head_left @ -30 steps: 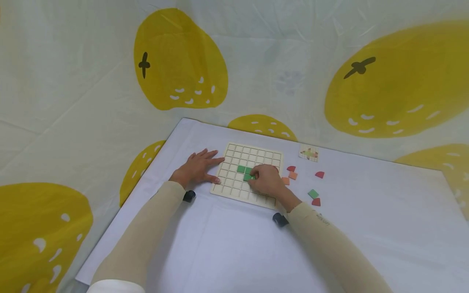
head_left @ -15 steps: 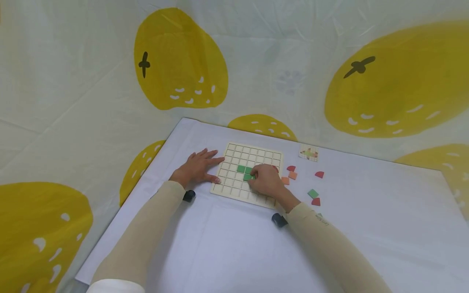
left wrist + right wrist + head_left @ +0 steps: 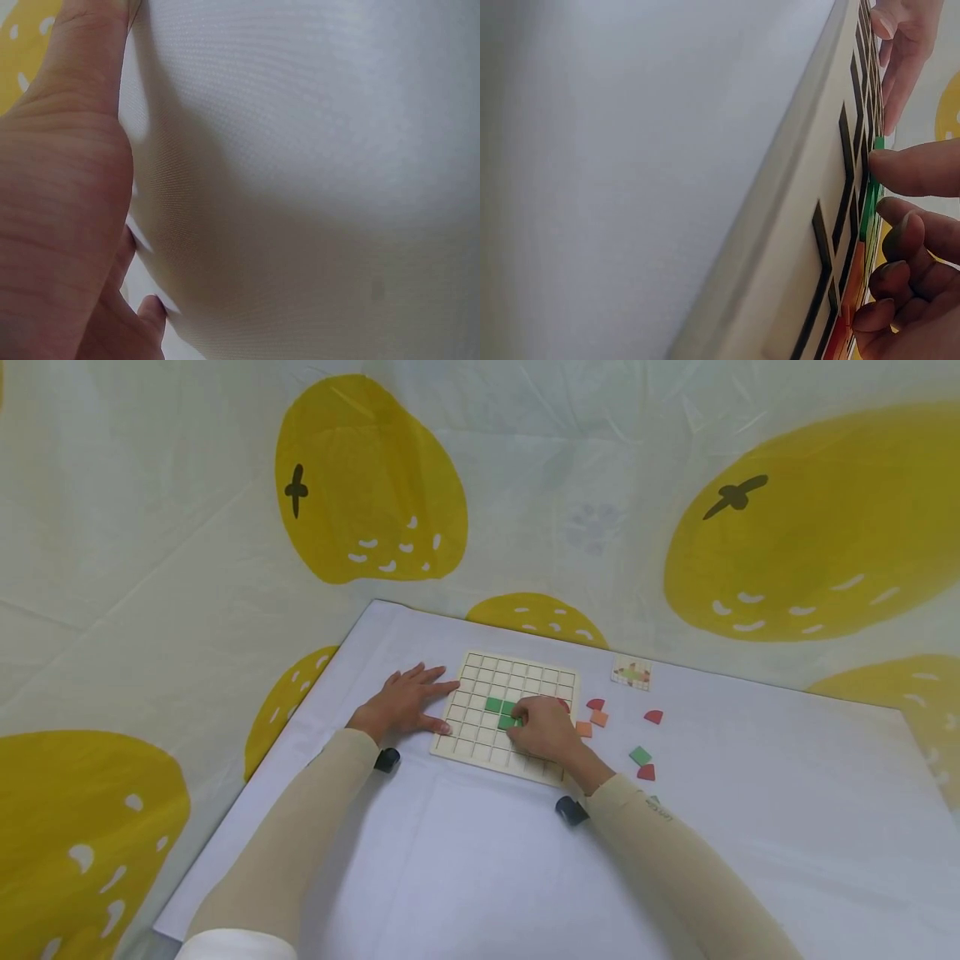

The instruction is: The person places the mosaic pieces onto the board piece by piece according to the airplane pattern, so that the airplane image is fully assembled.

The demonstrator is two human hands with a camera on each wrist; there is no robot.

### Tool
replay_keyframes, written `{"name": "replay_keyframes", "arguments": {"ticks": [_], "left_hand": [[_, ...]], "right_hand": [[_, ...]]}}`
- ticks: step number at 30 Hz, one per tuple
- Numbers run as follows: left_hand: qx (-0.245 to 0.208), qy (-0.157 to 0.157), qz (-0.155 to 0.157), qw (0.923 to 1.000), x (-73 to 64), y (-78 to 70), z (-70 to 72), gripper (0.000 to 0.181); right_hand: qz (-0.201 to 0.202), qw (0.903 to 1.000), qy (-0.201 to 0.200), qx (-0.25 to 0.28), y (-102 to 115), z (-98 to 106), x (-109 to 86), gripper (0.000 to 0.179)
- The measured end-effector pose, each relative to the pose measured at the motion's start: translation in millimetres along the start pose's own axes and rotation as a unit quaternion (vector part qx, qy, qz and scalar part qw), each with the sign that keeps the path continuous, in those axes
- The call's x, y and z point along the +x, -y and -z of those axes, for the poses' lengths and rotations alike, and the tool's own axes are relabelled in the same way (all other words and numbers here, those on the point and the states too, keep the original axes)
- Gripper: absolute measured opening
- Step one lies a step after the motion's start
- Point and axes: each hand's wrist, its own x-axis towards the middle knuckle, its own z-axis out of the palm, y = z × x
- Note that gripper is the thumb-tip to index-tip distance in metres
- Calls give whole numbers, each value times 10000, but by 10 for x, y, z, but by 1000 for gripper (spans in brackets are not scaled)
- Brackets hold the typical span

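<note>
A pale wooden board [image 3: 468, 743] with a dark square grid lies on the white-covered table. My left hand [image 3: 405, 700] is spread flat at its left side, with thumb and index fingertip over the edge. Green square tiles [image 3: 493, 704] sit in grid cells near the middle. My right hand [image 3: 551, 727] bends over the board, with thumb and index finger pinching at a green tile [image 3: 868, 214]. The other right fingers are curled, above orange and red pieces [image 3: 840, 334] on the board in the right wrist view. The right hand hides part of the grid in the head view.
Right of the board lie loose red quarter-round pieces [image 3: 653, 717], orange squares [image 3: 599, 718] and a green square [image 3: 641, 755]. A small pattern card [image 3: 632, 672] lies near the table's back edge. A curtain printed with yellow fruit [image 3: 371, 485] hangs behind.
</note>
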Motion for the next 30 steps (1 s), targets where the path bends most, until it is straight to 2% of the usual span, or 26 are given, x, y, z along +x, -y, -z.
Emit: {"name": "replay_keyframes", "arguments": {"ticks": [21, 26, 30], "left_hand": [[-18, 89, 15, 10000, 26, 9, 31, 97], [-50, 131, -30, 9999, 15, 9, 41, 97], [-21, 115, -70, 9999, 1, -4, 43, 96]], "right_hand": [[140, 9991, 44, 387, 36, 41, -6, 27], [219, 9985, -5, 500, -6, 80, -25, 20], [51, 9981, 135, 605, -80, 175, -73, 14]]}}
